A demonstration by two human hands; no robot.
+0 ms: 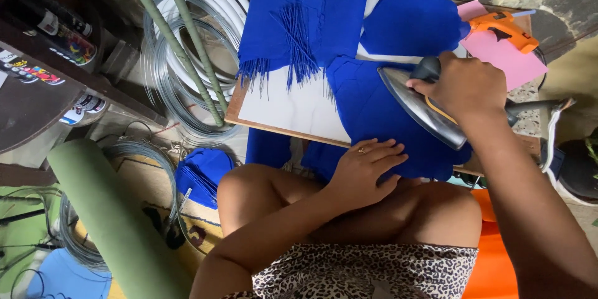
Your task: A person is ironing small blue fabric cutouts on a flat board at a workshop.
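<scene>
Pressing under way: right hand (467,84) gripping iron (420,104) on blue foam piece (380,115) atop board (293,112), left hand (367,165) flat, open, steadying its near edge; stacked blue pieces (202,174) on floor apparently unpressed

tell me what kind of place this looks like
Probably a home craft workspace on the floor: the right hand runs an iron over blue fabric on a board, with a glue gun and wire coils nearby.

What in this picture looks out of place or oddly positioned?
The iron in the right hand is tilted, its soleplate lifted off the blue felt. The left hand presses that felt flat on the board.
</scene>
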